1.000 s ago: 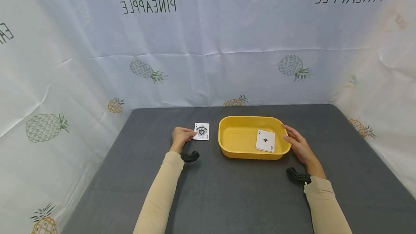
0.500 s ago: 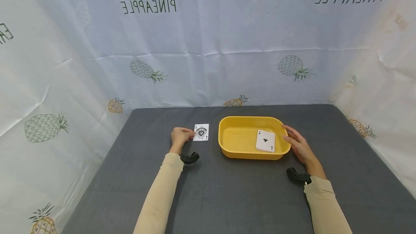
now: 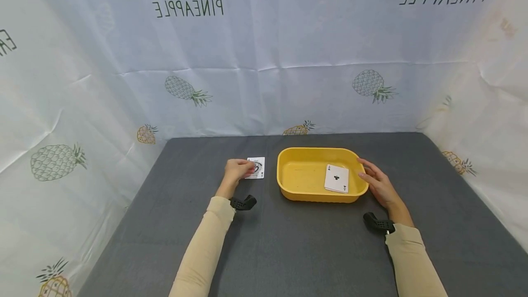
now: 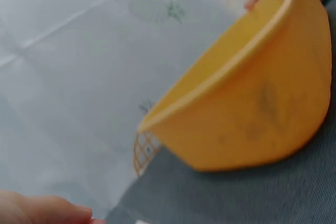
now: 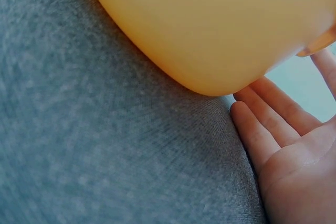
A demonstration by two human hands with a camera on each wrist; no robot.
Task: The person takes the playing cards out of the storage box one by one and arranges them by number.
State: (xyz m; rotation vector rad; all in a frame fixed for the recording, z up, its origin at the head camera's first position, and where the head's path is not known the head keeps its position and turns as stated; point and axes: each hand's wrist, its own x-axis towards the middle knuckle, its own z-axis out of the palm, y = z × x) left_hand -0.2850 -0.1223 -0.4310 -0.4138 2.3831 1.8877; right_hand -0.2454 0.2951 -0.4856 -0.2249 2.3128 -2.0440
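A white playing card with an ornate black centre pip (image 3: 259, 174), its corners marked A, lies face up on the dark table, left of a yellow plastic tub (image 3: 303, 195). My left hand (image 3: 236, 171) is at this card, its bunched fingertips covering part of the left half; I cannot tell whether they pinch it. Inside the tub, toward the right end, a small stack of playing cards (image 3: 337, 178) has the ace of clubs on top. My right hand (image 3: 380, 185) rests against the tub's right end, fingers at the rim. In the right wrist view, several extended fingers (image 5: 262, 129) lie along the tub's outside.
A grey cloth covers the table (image 3: 313, 251). White curtain (image 3: 264, 100) printed with pineapples hangs behind and along both sides. Black wrist-worn devices show beside the left wrist (image 3: 243, 203) and the right wrist (image 3: 377, 223).
The card first shifted slightly toward me, then stayed put while my left hand moved a little right, its fingertips now covering more of it. The right hand and tub hold their place.
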